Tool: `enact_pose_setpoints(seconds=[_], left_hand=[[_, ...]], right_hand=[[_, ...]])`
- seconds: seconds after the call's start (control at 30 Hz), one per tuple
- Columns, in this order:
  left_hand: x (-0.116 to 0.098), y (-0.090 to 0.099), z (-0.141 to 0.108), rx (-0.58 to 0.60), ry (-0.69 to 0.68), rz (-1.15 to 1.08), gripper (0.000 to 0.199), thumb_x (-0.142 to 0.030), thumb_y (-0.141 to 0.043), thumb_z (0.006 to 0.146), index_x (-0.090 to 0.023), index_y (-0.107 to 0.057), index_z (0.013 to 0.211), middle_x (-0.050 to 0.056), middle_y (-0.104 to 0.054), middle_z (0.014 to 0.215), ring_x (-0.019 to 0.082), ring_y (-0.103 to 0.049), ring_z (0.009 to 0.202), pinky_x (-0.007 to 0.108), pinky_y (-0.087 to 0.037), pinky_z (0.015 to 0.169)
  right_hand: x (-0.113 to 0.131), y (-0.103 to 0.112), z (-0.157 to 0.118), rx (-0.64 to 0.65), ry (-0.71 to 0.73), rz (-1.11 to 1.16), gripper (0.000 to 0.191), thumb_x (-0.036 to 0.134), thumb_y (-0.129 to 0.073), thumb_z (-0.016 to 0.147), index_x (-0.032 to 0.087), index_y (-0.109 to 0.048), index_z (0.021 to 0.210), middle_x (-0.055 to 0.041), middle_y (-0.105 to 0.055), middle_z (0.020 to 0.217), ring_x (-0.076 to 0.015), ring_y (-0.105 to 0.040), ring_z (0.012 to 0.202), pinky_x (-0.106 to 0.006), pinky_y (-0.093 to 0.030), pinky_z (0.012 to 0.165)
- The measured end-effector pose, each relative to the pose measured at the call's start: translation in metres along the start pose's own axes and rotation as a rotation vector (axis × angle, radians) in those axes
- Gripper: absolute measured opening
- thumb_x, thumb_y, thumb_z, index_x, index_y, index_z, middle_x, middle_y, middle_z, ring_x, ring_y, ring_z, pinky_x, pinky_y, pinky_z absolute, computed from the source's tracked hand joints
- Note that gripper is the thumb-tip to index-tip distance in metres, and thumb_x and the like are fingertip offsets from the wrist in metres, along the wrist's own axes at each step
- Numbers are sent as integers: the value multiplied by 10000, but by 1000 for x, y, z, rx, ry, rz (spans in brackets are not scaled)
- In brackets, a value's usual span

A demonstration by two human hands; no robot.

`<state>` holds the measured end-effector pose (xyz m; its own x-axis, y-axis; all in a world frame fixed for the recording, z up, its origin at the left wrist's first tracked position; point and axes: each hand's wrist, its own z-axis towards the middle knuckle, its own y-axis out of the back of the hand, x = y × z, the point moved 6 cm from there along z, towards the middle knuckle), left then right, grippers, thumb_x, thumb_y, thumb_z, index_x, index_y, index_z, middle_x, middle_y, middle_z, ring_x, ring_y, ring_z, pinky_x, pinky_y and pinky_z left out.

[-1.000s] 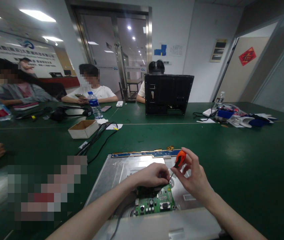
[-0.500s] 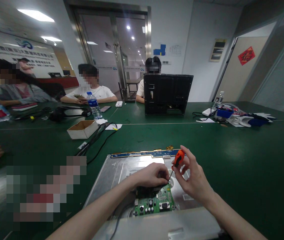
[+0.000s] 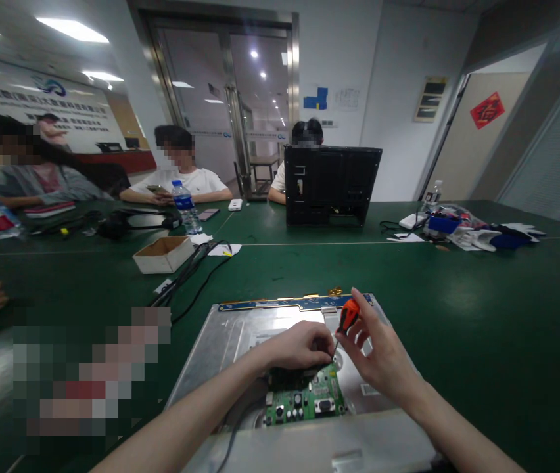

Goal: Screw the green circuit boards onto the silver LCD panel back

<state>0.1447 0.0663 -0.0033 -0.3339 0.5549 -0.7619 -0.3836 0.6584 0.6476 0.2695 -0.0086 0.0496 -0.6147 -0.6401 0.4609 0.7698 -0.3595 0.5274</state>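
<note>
My right hand (image 3: 376,338) grips a short orange-and-black screwdriver (image 3: 348,315) by its handle. The shaft tilts down toward the upper right corner of a green circuit board (image 3: 304,396). Beside the shaft's lower end, my left hand (image 3: 304,345) has its fingers pinched together at the board's edge; what they hold, if anything, is hidden. The board lies on the silver metal back of a flat display panel (image 3: 225,341), and my left hand covers its upper part. A blue circuit strip (image 3: 280,304) runs along the panel's far edge.
Black cables (image 3: 186,269) and an open cardboard box (image 3: 162,256) lie left of the panel. Across the green table stands a black monitor housing (image 3: 334,187). Gloves (image 3: 480,236) are piled at the right. Several people sit around; a bottle (image 3: 185,207) stands near one.
The screwdriver handle has turned and shifted slightly left and down, with my right fingers moving along it. My left hand stays in place.
</note>
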Motion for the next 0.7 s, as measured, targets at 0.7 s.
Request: enact_pose_setpoints(seconds=[0.7], left_hand=[[0,1,1,-4,14,-21,60,-113,-680,777,-167,-679,802,-28,-622,733,148,-566,698,219,-416,651]], right_hand=[[-2,-3,-1,-20,40,-40,837,156,-518,969,312,-43,1640,3,-689,796,-139,-622,493,-244,-533,460]])
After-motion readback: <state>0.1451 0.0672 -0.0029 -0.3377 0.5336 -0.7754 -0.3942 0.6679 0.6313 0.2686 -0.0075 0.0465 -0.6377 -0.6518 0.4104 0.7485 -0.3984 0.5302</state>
